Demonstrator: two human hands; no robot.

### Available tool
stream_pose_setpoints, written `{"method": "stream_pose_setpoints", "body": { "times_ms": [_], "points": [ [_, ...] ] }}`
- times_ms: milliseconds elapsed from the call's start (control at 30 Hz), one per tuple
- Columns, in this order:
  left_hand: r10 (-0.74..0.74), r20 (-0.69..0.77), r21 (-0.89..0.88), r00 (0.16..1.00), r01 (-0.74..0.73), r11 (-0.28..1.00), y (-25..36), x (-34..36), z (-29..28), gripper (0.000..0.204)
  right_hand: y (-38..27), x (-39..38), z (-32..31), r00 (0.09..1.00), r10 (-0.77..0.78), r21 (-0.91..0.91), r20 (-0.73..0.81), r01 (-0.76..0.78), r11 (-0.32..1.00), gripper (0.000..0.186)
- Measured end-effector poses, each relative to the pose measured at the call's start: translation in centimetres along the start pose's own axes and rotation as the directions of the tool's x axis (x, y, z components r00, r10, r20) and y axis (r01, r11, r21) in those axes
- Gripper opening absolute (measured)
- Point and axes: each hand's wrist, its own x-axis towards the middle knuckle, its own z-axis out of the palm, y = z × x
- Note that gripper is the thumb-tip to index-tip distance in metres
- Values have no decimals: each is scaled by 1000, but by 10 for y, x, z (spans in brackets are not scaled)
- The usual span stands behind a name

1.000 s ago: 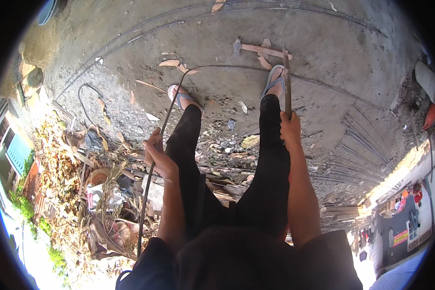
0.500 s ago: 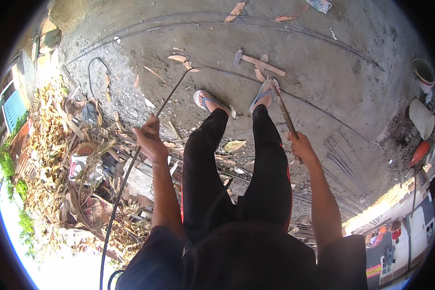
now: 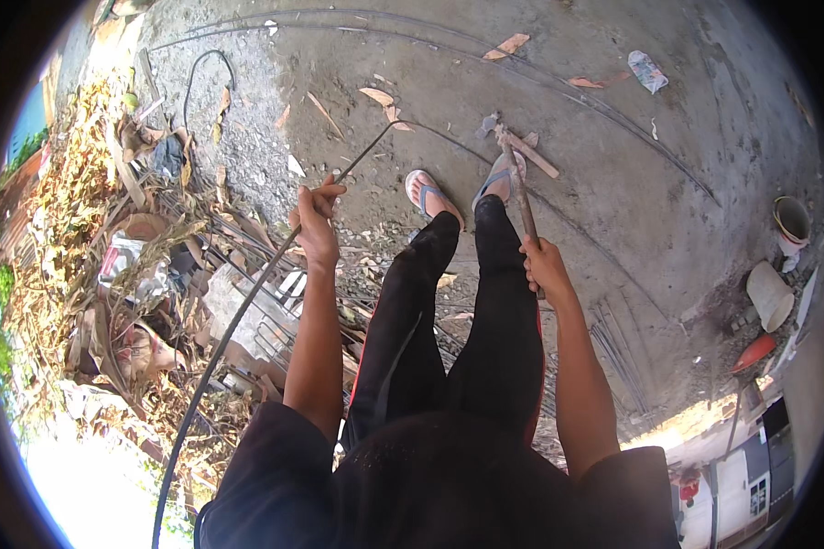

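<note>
My left hand is closed round a long thin steel rod, which runs down past my left side. Beyond that hand the rod reaches the ground, bends sharply and continues right, passing behind my right sandal. In my right hand is a wooden stick, gripped near its near end and slanting away from me. Its rough far end overlaps, in view, a hammer lying on the ground; whether they touch I cannot tell. The hammer's grey head is partly hidden there.
More long rods lie across the ground ahead, with shorter rods at right. Dry leaves and rubble heap up on the left. A bucket, a pale container and an orange-red object are at far right.
The whole view has shifted, and my left foot appears closer to the right one. The stick's far end has moved from my right toes to over the hammer. Both hands keep their hold.
</note>
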Motion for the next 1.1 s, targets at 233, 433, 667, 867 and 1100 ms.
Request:
{"method": "stream_pose_setpoints", "body": {
  "times_ms": [233,433,667,867,1100],
  "points": [
    [102,-253,114,962,-75,991,31,-50,31,66,-55,115,61,882,-462,-630,99,415,657,54],
    [187,-315,76,930,-172,982,36,-54,30,65,-69,240,79,898,-339,-679,280,435,592,63],
    [156,-294,50,943,-147,988,42,-14,16,60,-53,324,95,869,-361,-682,339,491,542,69],
    [176,-267,82,948,-159,984,53,-4,32,59,-65,328,75,851,-325,-581,412,520,626,71],
    [191,-192,185,963,-155,970,72,24,51,56,-75,299,124,873,-161,-585,460,434,685,59]
  ]
}}
